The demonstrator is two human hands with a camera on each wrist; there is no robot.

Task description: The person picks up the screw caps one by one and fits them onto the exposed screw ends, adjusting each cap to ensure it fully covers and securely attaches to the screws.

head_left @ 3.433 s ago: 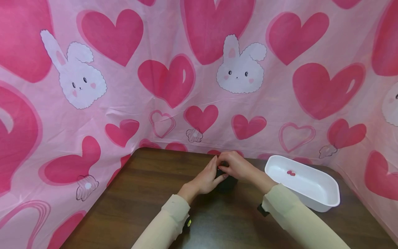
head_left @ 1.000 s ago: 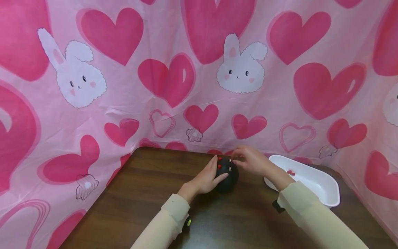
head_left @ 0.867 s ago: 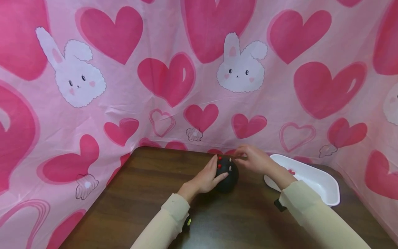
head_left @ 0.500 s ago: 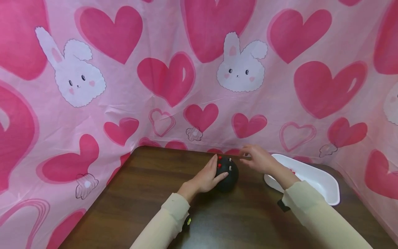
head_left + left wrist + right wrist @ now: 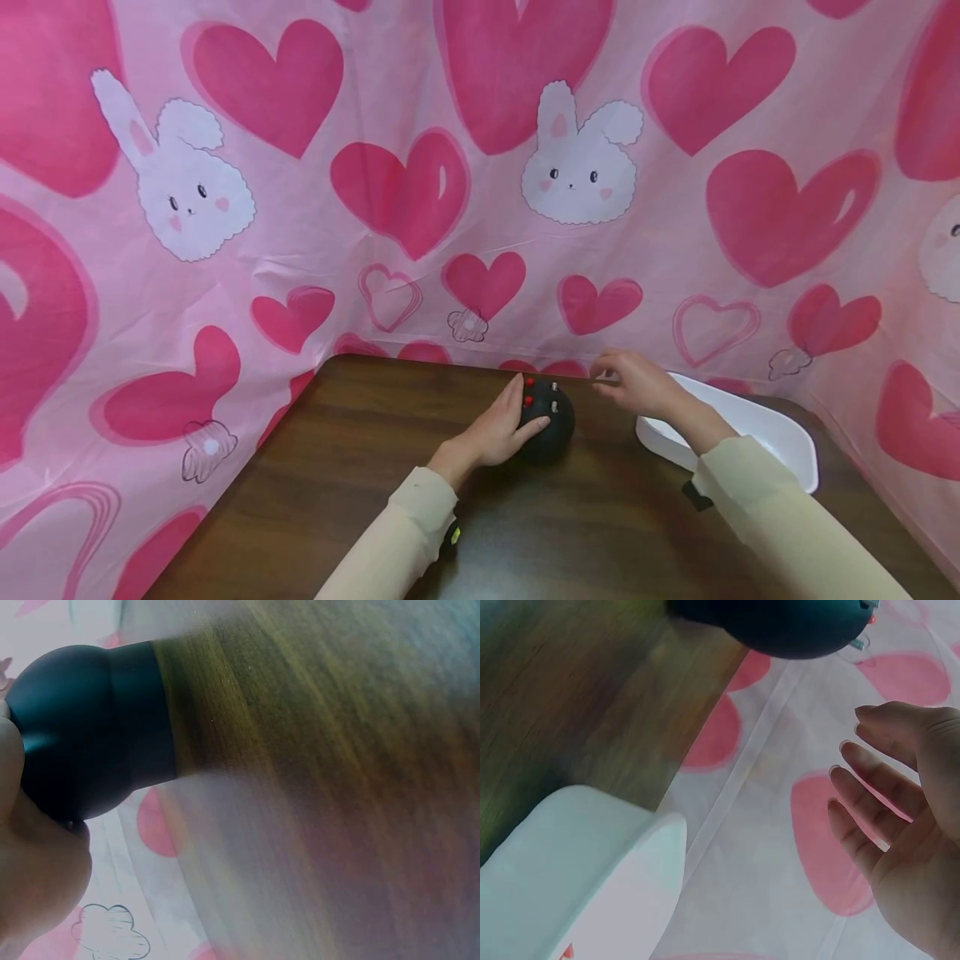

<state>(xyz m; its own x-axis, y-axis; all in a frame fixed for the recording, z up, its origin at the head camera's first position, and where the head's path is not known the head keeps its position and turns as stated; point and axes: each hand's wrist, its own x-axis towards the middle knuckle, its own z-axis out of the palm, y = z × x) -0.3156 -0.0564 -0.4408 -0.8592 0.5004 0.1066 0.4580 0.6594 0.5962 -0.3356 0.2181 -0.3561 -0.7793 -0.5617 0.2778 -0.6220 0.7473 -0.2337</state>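
A black ball-shaped object point(image 5: 551, 437) with a short cylindrical base stands on the table; two red knobs point(image 5: 528, 402) and two silver metal posts point(image 5: 554, 407) stick up from its top. My left hand point(image 5: 491, 429) holds it from the left, thumb across the front and fingers along the far side. In the left wrist view, its smooth black body point(image 5: 82, 735) lies against the hand point(image 5: 37, 877). My right hand point(image 5: 637, 383) hovers right of the ball, apart from it, beside the white tray point(image 5: 667, 446). The right wrist view shows its fingers point(image 5: 874, 799) loosely bent, with nothing visible between them.
The tray's inside is partly hidden by my right forearm; a sliver of something red point(image 5: 568, 951) shows inside it in the right wrist view. Beyond the brown wooden table point(image 5: 360, 467) hangs a pink cloth point(image 5: 420, 217) with hearts and rabbits.
My right hand has left the top of the black ball and moved right toward the tray, uncovering the knobs and posts. My left hand stays in place. The tray's red pieces are now covered in the head view.
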